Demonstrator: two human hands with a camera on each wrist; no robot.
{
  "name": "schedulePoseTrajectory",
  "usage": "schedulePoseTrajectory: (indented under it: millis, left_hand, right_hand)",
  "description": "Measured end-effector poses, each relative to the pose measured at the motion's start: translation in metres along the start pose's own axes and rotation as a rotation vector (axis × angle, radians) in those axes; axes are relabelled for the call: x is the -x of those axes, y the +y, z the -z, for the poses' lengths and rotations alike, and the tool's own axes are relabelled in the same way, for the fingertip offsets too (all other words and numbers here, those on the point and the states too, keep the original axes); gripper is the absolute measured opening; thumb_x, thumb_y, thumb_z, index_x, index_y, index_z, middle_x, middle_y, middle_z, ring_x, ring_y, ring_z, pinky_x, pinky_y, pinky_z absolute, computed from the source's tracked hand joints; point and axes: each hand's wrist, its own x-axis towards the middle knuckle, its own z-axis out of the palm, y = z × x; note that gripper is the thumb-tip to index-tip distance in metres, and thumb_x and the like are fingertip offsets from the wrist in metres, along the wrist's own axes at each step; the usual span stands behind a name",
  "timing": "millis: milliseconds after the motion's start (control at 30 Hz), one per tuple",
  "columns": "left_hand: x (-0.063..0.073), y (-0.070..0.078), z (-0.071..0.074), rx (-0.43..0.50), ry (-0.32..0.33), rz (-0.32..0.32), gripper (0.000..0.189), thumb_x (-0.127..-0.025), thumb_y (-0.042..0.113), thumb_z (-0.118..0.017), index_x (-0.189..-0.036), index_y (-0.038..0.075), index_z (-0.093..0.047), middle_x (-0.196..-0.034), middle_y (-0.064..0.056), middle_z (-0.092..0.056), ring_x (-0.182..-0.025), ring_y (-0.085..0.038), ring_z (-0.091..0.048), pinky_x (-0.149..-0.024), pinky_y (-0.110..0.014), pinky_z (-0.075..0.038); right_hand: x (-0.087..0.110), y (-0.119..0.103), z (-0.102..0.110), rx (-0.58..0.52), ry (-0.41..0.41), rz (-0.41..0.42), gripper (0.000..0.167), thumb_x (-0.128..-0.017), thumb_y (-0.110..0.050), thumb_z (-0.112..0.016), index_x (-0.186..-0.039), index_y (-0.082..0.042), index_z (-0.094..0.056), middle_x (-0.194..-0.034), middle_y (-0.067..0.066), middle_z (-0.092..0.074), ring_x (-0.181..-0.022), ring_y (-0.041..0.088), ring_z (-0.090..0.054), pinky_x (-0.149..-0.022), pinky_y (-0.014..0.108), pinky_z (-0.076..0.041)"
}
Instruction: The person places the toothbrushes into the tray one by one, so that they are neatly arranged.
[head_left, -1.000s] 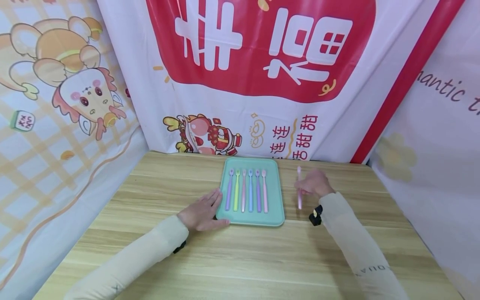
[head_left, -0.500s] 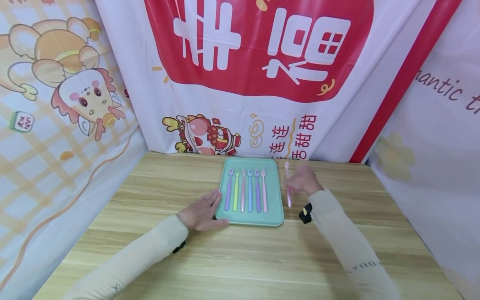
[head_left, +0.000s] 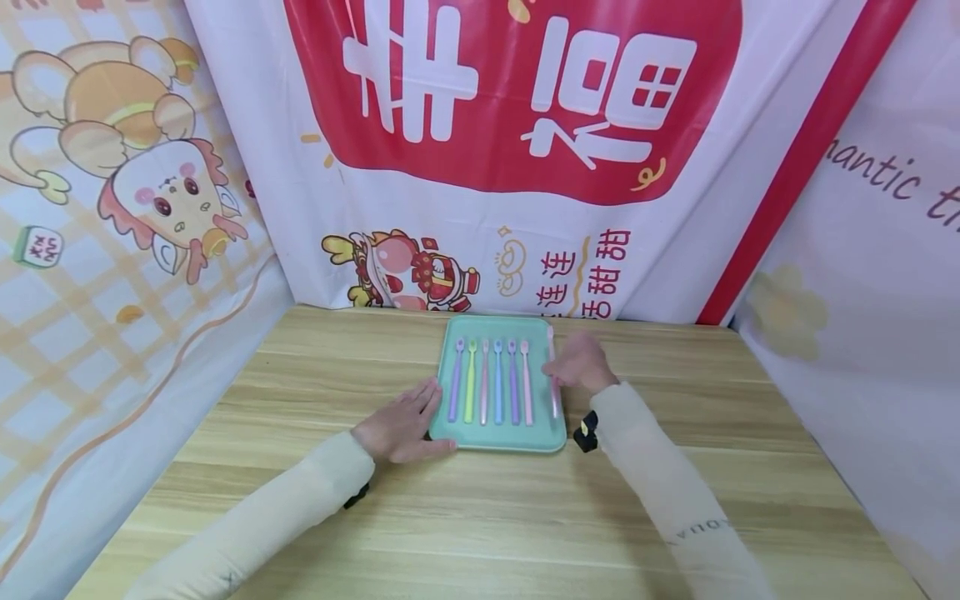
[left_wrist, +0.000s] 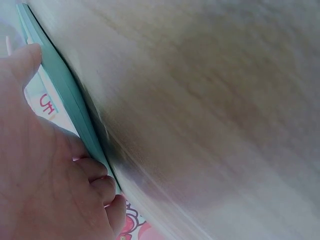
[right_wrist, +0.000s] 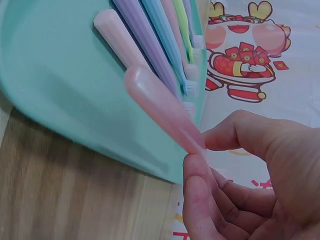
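Note:
A mint-green tray [head_left: 495, 441] lies on the wooden table with several toothbrushes in a row, heads toward the back. From left they run purple [head_left: 456, 383], yellow-green [head_left: 470, 383], pink, blue [head_left: 498, 383], purple and pink [head_left: 527, 385]. My right hand [head_left: 581, 364] pinches another pink toothbrush [right_wrist: 162, 107] between thumb and fingers, over the tray's right side. Its handle end points toward the tray's near side. My left hand [head_left: 401, 421] rests at the tray's left near corner, fingers extended along the edge and thumb [left_wrist: 30, 62] on the near rim.
The wooden table [head_left: 480, 525] extends around the tray. A printed red and white banner [head_left: 517, 100] hangs right behind it, with patterned sheets at the left [head_left: 135, 208] and right [head_left: 862, 292]. Black straps with camera mounts sit on both wrists.
My right hand has moved left with the pink toothbrush, from the table at the tray's right to over the tray's right side. The left hand stays at the tray's corner.

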Motion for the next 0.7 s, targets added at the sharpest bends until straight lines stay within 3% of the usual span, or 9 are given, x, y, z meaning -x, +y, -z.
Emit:
schedulePoseTrajectory:
  millis: [200,700]
  left_hand:
    - [0.001,0.0,-0.001,0.003,0.007,-0.004,0.103,-0.101,0.074,-0.043,-0.167,-0.001,-0.018,-0.178,-0.02,-0.012,-0.166,-0.035,-0.013,-0.134,-0.052,-0.022]
    - [0.003,0.001,0.0,0.013,0.01,-0.004,0.102,-0.102,0.073,-0.044,-0.167,-0.002,-0.018,-0.177,-0.021,-0.011,-0.166,-0.036,-0.013,-0.134,-0.052,-0.023]
  right_hand:
    - [0.0,-0.003,-0.013,-0.046,0.039,-0.003,0.02,-0.084,-0.016,-0.084,-0.083,-0.007,-0.067,-0.079,0.008,-0.075,-0.065,0.019,-0.067,-0.055,0.027,-0.053]
    - [0.0,-0.004,-0.03,-0.026,0.045,-0.001,0.021,-0.088,-0.015,-0.084,-0.092,-0.006,-0.066,-0.088,0.009,-0.07,-0.069,0.018,-0.067,-0.06,0.028,-0.058]
